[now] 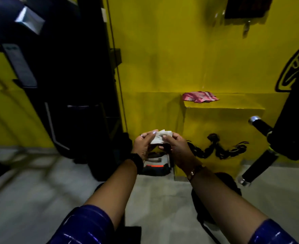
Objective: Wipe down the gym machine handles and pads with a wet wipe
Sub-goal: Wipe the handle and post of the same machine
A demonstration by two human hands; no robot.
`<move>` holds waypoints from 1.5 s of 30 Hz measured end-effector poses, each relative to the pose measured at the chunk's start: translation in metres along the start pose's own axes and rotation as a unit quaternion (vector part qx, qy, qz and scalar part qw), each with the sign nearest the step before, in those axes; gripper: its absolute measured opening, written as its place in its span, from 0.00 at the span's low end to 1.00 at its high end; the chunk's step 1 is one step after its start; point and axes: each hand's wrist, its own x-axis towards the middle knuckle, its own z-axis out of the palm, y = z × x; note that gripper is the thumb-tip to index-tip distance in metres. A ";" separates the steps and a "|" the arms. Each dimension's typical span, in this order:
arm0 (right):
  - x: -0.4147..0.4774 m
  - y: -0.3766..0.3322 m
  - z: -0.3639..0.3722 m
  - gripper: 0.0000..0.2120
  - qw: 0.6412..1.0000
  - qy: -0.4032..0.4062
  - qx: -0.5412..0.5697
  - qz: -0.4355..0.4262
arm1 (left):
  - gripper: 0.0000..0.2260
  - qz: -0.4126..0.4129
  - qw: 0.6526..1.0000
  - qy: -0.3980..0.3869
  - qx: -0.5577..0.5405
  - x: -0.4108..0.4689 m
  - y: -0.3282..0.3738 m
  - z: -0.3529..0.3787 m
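Wet wipe [160,139] held mid-air between both hands, in front of yellow wall [162,59]; left hand [144,147] and right hand [177,149] each pinch one edge, fingers curled. Best now: draw edges apart, open flat, refold into neat pad before reaching black handle [261,126] at right. Wipe white, crumpled, partly folded

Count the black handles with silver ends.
2, both at the right: the upper handle beside the yellow ledge, the lower handle slanting toward the floor. Others may be hidden.
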 end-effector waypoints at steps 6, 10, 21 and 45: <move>-0.018 0.025 0.075 0.12 0.997 -0.054 0.024 0.043 | 0.11 0.068 0.992 0.097 0.040 -0.051 0.044 -0.061; -0.029 0.043 0.135 0.15 0.992 -0.083 0.014 0.093 | 0.10 0.079 0.985 0.154 -0.004 -0.089 0.075 -0.112; -0.098 0.091 0.325 0.02 0.971 -0.217 0.007 0.098 | 0.07 0.114 0.953 0.279 -0.035 -0.211 0.156 -0.264; -0.179 0.222 0.624 0.06 0.959 -0.219 0.015 0.180 | 0.11 0.127 0.928 0.347 -0.040 -0.328 0.278 -0.554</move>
